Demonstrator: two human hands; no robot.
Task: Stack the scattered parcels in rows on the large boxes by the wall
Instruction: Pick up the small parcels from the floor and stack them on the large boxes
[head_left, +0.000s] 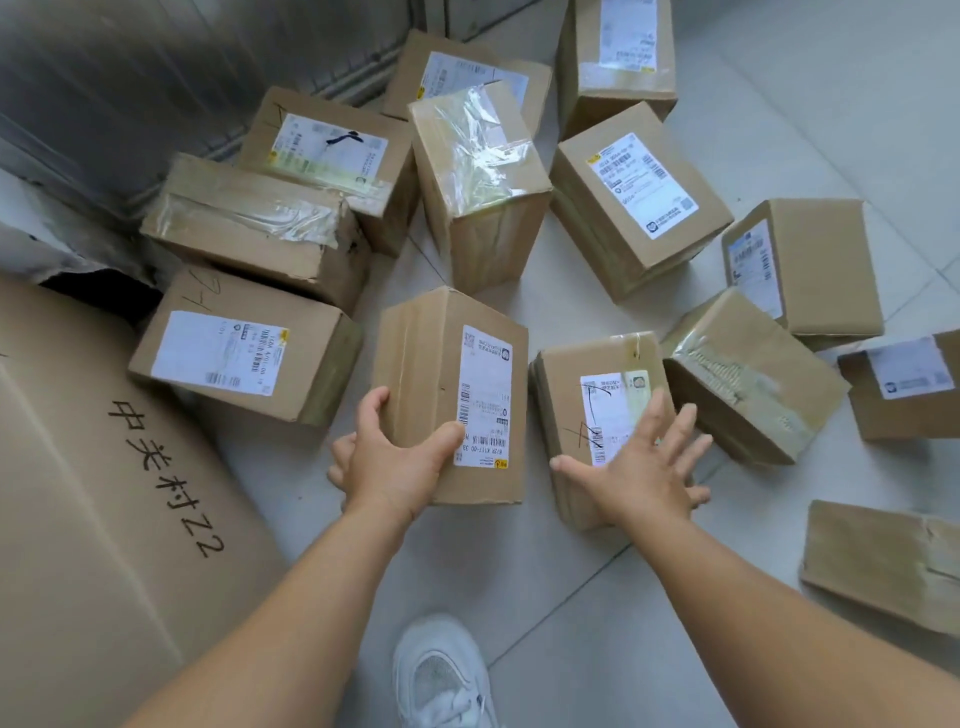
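Brown cardboard parcels, most bearing white labels, are lying scattered and tilted across the floor. A large box with black handwriting is sitting at the floor's left edge.

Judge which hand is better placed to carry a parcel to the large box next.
Left. The left hand already grips a parcel, and the large box lies on its side. The right hand hovers open over another parcel.
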